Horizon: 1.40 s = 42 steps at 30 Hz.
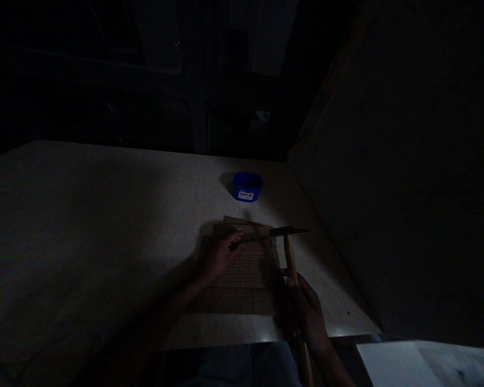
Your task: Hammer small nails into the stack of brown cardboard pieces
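Darkness covers most of the view, and only the near right part of the pale surface [105, 215] is lit. A woven panel [242, 279] lies flat there, close to the front edge and a little right of centre.

The left hand [221, 255] rests palm down on the panel's upper left part. Its forearm runs back towards the lower left and its wrist is low. Its fingers [236, 243] are bent and drawn together on the left end of a thin dark strip [252, 239]. The strip lies across the panel's top edge; the light is too dim to tell what it is.

The right hand [306, 312] is closed in a fist round the lower part of the wooden handle of a hammer [289, 252]. The knuckles face up, and the wrist and forearm come in from the bottom right. The handle rises along the panel's right side and tilts slightly left. The long, narrow head sits crosswise at the top, level with the strip and just beside its right end. Whether the head touches the strip or the panel cannot be told.

A blue tub [247, 186] stands on the surface beyond the panel, apart from both hands. A white sheet [407, 363] shows at the bottom right, below the surface's edge.
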Motion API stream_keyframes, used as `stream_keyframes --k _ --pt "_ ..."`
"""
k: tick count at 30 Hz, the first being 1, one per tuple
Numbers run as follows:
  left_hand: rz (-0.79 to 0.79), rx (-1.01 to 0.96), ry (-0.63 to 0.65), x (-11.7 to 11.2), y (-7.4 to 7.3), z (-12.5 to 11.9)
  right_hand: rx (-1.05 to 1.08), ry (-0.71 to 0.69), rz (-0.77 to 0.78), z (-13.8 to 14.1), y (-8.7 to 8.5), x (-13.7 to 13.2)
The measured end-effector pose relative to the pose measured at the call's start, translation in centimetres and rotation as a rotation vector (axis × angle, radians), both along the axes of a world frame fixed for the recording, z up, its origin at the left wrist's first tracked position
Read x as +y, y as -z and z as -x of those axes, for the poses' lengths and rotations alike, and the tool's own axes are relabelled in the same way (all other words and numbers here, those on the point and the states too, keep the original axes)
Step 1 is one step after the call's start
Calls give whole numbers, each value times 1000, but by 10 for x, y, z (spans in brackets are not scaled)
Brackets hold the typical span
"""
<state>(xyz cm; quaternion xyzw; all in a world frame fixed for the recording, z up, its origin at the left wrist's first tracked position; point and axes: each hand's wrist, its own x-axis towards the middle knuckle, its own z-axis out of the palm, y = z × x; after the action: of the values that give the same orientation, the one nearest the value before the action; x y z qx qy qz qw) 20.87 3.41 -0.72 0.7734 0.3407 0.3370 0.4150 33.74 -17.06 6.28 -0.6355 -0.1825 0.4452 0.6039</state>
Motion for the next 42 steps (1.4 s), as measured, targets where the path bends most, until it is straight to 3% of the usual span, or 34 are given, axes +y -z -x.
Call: stream_keyframes --k 5,16,24,30,34,38,42 --pt "-20 7 -17 0 2 1 111 45 -23 -5 13 -3" --pt "10 -12 -17 3 5 0 205 4 -64 -20 32 1" --pt "-9 -3 -3 3 4 1 304 44 -224 -26 29 2" --pt "-47 34 7 6 5 2 381 46 -305 -31 37 6" --pt "-169 83 45 0 -8 12 382 54 -334 -34 41 6" --pt "-347 152 -4 -11 -28 25 400 59 -379 -34 40 6" --pt "-468 190 7 -12 -41 20 405 78 -381 -33 40 5"
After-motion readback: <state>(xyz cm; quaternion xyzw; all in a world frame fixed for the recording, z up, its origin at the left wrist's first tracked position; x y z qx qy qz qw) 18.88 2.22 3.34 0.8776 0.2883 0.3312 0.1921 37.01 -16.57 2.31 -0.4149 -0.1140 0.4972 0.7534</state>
